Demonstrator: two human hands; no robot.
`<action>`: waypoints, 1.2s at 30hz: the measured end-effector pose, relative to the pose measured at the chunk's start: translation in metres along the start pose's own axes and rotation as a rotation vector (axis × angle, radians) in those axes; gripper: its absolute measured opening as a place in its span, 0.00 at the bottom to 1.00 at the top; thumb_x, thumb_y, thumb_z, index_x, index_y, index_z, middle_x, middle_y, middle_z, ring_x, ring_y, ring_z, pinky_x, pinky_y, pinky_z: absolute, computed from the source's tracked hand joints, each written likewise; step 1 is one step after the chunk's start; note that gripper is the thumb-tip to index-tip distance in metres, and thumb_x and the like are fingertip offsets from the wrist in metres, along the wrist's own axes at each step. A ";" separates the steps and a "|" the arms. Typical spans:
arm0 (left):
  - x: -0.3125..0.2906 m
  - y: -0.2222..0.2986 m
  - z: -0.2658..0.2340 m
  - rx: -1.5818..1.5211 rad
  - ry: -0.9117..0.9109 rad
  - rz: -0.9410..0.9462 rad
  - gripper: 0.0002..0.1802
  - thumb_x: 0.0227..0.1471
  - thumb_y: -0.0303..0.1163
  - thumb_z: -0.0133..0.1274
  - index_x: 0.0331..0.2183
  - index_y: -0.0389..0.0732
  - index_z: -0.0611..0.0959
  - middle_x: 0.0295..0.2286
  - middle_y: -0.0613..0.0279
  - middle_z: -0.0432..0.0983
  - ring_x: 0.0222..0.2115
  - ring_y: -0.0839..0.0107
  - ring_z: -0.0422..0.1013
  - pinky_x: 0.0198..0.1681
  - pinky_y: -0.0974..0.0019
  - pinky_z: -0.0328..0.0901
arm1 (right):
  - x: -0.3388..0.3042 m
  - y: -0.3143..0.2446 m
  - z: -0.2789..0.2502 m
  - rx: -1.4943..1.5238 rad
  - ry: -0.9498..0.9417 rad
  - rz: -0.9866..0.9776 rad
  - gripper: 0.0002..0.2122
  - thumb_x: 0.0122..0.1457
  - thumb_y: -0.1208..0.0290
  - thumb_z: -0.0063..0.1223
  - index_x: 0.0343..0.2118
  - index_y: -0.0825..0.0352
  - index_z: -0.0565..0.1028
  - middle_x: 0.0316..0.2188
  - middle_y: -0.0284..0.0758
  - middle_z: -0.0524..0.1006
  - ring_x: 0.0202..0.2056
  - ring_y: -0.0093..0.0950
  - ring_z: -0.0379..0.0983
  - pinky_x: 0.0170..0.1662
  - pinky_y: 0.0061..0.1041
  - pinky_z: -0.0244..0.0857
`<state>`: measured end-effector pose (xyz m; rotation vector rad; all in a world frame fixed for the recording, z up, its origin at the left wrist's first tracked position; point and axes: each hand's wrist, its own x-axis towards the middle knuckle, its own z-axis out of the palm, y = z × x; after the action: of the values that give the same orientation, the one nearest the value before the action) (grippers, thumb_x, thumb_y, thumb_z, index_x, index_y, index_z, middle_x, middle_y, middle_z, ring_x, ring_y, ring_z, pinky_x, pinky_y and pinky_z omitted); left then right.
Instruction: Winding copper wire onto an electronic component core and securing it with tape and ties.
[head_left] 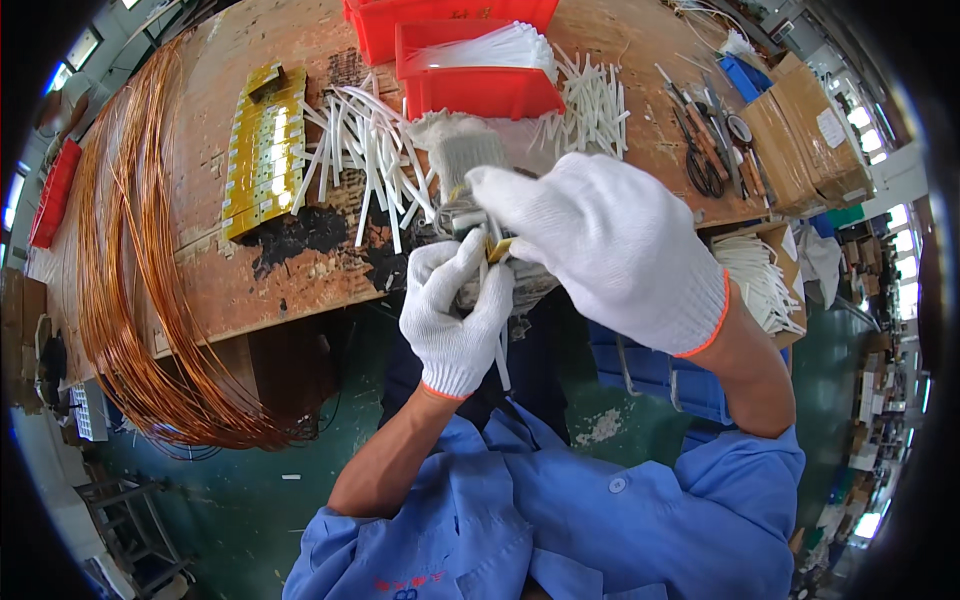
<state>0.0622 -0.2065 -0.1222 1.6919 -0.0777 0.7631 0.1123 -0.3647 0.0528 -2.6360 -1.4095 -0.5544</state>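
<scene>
At the table's front edge, my gloved left hand point(455, 315) pinches a small yellow piece point(498, 250) between thumb and fingers. My gloved right hand point(610, 250) bends over it from the right, its fingertips drawn together close to the same piece. What lies inside the right fingers is hidden by the glove. Behind and under both hands stands a grey metal fixture point(462, 217), largely covered by them. A pale, cloth-like pad point(465, 152) sits just beyond it. A thin white strip point(503, 365) hangs below my left hand.
Loose white tubes point(365, 150) lie left of the fixture, beside a yellow-wrapped slab point(265, 150). Coiled copper wire point(150, 260) drapes over the table's left edge. A red bin point(480, 85) holds white strips at the back. Scissors point(703, 170), hand tools and a cardboard box point(805, 135) are at right.
</scene>
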 end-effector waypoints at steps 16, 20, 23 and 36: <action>-0.001 -0.003 0.012 -0.128 0.048 -0.044 0.23 0.53 0.18 0.70 0.52 0.37 0.91 0.41 0.60 0.80 0.36 0.75 0.75 0.42 0.71 0.71 | -0.060 -0.059 0.015 -0.129 -0.464 0.115 0.06 0.57 0.67 0.58 0.26 0.60 0.73 0.22 0.33 0.75 0.21 0.30 0.79 0.22 0.35 0.69; -0.001 -0.004 0.011 -0.206 0.030 -0.077 0.25 0.54 0.19 0.73 0.54 0.38 0.90 0.42 0.64 0.78 0.34 0.77 0.73 0.37 0.73 0.69 | 0.019 -0.064 0.003 -0.062 -0.510 -0.135 0.06 0.51 0.67 0.62 0.26 0.63 0.80 0.19 0.33 0.76 0.21 0.29 0.80 0.22 0.35 0.69; -0.053 -0.046 0.010 -0.412 -0.026 -0.291 0.35 0.54 0.24 0.73 0.62 0.38 0.82 0.50 0.56 0.80 0.47 0.66 0.78 0.51 0.62 0.74 | 0.083 -0.044 0.023 0.185 -0.569 -0.399 0.06 0.48 0.66 0.65 0.23 0.62 0.86 0.22 0.36 0.83 0.24 0.33 0.83 0.24 0.37 0.73; 0.003 -0.012 0.004 0.017 -0.043 0.092 0.35 0.55 0.24 0.68 0.62 0.28 0.77 0.48 0.52 0.76 0.47 0.63 0.72 0.55 0.59 0.69 | 0.024 0.085 0.044 0.820 -0.511 0.413 0.09 0.67 0.70 0.64 0.34 0.71 0.85 0.23 0.39 0.79 0.25 0.22 0.74 0.33 0.28 0.70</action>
<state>0.0720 -0.2057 -0.1308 1.7308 -0.1803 0.7981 0.2059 -0.3827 0.0271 -2.2892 -0.8299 0.6488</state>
